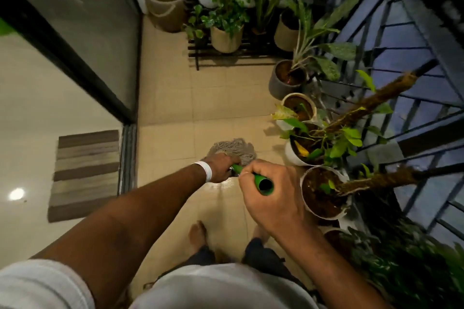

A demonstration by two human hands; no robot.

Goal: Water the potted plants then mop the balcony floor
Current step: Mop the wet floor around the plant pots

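Mopping under way, watering judged done

Mopping stage, by the look of it. Right hand (pixel 271 198) is clenched round the top end of the green tubular plastic mop handle (pixel 257 178). Left hand (pixel 221 167), with a white wristband (pixel 204 169), grasps the same handle lower down, just above the grey stringy mop head (pixel 236 149). Mop head lies flat on the beige tiled balcony floor (pixel 165 98).

Tiles on the person's side of the mop head show a wet sheen. Tiles beyond it look dull, likely unmopped, so most of the floor remains.

Right of the mop head, round white potted plants (pixel 315 195) line the dark metal railing (pixel 426 137). Soil is dark, possibly damp, so watering is probably finished. No can in view.

Left of the mop head, a striped grey-brown doormat (pixel 85 173) lies indoors.

No brand, label or legible writing anywhere.
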